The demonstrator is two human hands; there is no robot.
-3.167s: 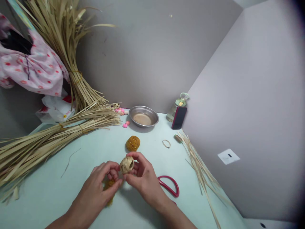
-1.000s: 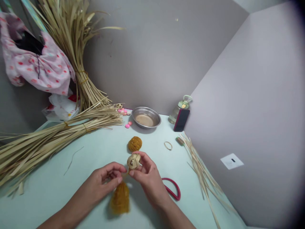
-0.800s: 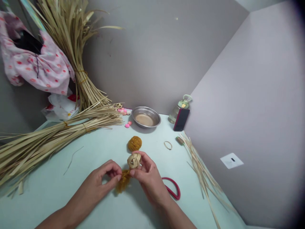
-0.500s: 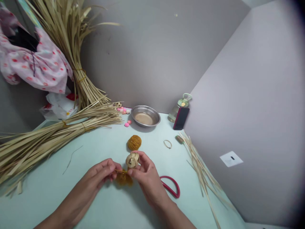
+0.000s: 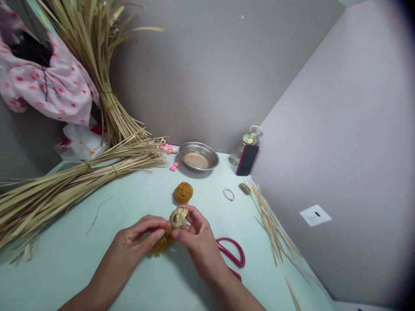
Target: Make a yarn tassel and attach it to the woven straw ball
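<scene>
Above the table (image 5: 65, 268), the right hand (image 5: 197, 242) pinches a small woven ball (image 5: 179, 217) at its fingertips, while the left hand (image 5: 136, 242) pinches the mustard tassel (image 5: 161, 245) below it. Half a second earlier the tassel hung straighter beneath the ball; it now trails left, under the left hand's fingers.

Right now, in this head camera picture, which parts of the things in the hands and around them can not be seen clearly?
- Mustard tassel, head view: its top is hidden by the left hand.
- Woven ball: its back is covered by the right hand.
- Red scissors: the blades are behind the right wrist.
- Water bottle: partly behind the phone.
- Straw bundle: cut off at the left edge.
</scene>
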